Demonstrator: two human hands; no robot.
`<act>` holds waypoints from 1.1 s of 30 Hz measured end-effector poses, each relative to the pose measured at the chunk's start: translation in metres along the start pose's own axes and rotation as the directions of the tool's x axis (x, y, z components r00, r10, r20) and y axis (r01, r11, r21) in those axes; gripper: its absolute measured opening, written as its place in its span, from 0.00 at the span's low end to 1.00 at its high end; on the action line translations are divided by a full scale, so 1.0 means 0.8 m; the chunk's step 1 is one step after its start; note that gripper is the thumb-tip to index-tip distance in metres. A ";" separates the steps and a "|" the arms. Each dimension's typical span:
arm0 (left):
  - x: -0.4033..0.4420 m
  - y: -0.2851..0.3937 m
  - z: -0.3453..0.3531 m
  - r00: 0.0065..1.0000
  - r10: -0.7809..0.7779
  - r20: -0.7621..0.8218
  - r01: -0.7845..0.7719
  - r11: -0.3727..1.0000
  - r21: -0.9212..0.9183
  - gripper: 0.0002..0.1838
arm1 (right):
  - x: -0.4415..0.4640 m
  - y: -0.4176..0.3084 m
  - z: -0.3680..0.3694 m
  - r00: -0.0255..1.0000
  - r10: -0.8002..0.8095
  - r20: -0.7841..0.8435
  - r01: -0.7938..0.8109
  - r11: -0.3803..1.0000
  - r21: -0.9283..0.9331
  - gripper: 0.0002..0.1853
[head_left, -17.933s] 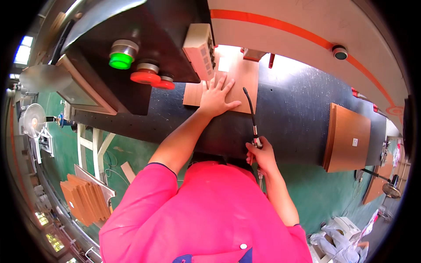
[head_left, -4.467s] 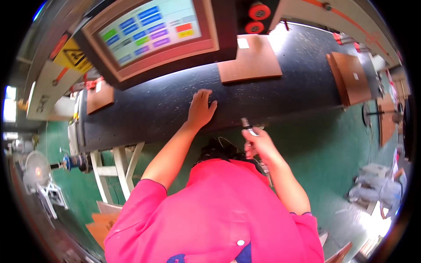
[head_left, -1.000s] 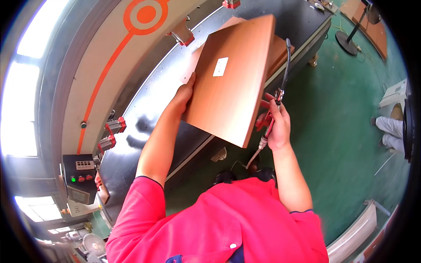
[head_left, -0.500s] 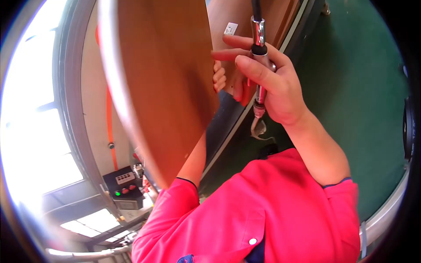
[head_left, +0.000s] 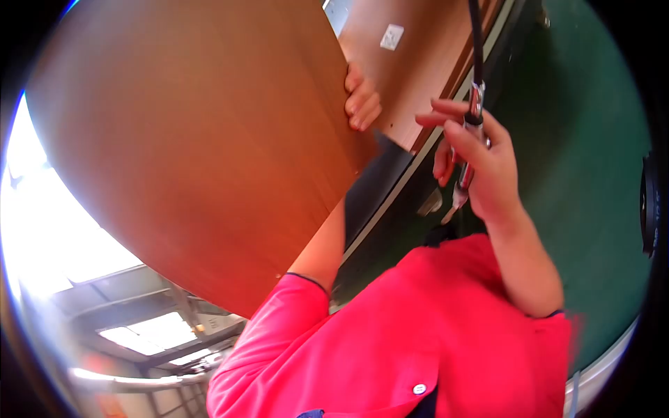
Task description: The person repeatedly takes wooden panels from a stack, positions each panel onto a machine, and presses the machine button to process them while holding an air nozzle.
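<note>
A large brown wood-look panel (head_left: 202,146) stands tilted up toward me and fills the upper left. The fingers of my left hand (head_left: 362,99) are wrapped round its right edge; the rest of that hand is hidden behind the panel. In my right hand (head_left: 496,167) is a slim, silver-and-black handheld tool (head_left: 473,120), with a black hose (head_left: 477,42) running up from its top end. Thumb and fingers close around the tool, while some fingertips stick out to the left. Its narrow lower end points down toward my shirt, apart from the panel.
Another wood-look board (head_left: 432,63) with a white label (head_left: 391,37) lies beyond the panel. A dark bench edge (head_left: 380,188) with a light strip runs diagonally beside it. Green floor (head_left: 578,195) spreads to the right. Bright windows (head_left: 146,334) show at lower left.
The panel has swung round so its broad face now covers much of the left, hiding the control box. My right hand and the tool have shifted right and slightly down.
</note>
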State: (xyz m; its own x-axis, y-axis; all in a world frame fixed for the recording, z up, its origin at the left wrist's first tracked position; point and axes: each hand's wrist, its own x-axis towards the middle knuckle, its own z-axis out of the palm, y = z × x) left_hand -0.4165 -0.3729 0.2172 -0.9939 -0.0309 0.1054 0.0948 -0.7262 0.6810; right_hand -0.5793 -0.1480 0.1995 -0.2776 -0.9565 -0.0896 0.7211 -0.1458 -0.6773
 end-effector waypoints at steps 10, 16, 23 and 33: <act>-0.013 -0.009 -0.004 0.102 0.335 -0.937 0.668 0.675 0.314 0.44 | 0.033 0.012 -0.072 0.970 -0.053 -0.238 0.062 0.998 0.032 0.22; -0.076 0.009 -0.083 0.184 0.414 -0.892 0.784 0.485 0.387 0.45 | 0.071 0.074 -0.065 0.921 -0.057 -0.386 0.132 0.977 0.171 0.21; -0.056 0.044 -0.137 0.195 0.508 -0.839 0.918 0.207 0.339 0.44 | 0.120 0.105 -0.084 0.842 -0.097 -0.531 -0.056 0.962 -0.266 0.15; -0.008 0.023 -0.190 0.577 0.808 -0.124 0.808 -0.541 0.236 0.31 | 0.163 0.093 -0.071 0.865 -0.254 -0.433 -0.076 0.787 -0.613 0.12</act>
State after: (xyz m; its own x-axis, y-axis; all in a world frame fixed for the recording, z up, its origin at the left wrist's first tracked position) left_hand -0.4172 -0.4909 0.1191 -0.5035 -0.6892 0.5210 -0.8408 0.5296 -0.1119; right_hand -0.5980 -0.2695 0.0963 -0.6979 -0.6810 -0.2217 0.1995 0.1125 -0.9734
